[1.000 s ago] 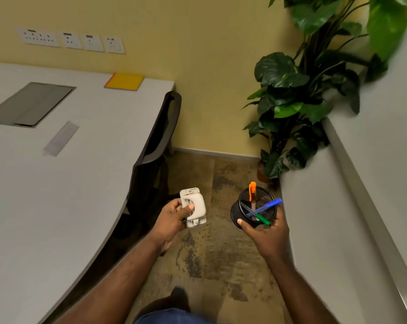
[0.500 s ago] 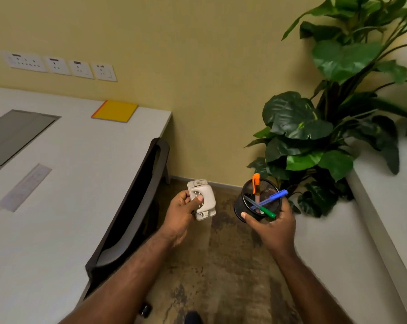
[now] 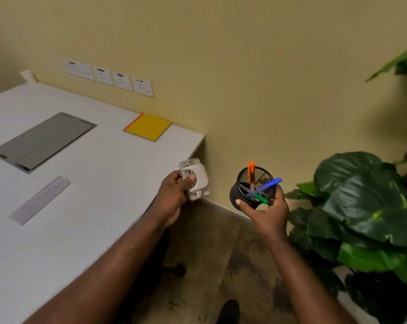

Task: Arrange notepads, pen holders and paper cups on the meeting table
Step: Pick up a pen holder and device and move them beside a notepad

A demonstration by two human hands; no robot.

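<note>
My right hand [image 3: 266, 212] grips a black mesh pen holder [image 3: 238, 195] from below, held in the air beyond the table's right edge. An orange, a blue and a green pen stick out of it. My left hand [image 3: 173, 197] is closed around a small white hole punch [image 3: 195, 180] right at the table's edge. A yellow notepad [image 3: 148, 126] lies flat at the far right corner of the white meeting table [image 3: 92, 183], close to the wall.
A grey cable hatch [image 3: 43, 140] is set into the table top, and a clear ruler [image 3: 39, 199] lies nearer to me. Wall sockets [image 3: 108, 77] sit above the table. A large leafy plant [image 3: 366, 206] fills the right side. A chair base shows under my left arm.
The view has swung left toward the table. Both hands, still holding their objects, have come closer to the table's right edge, and the chair has dropped mostly out of sight.
</note>
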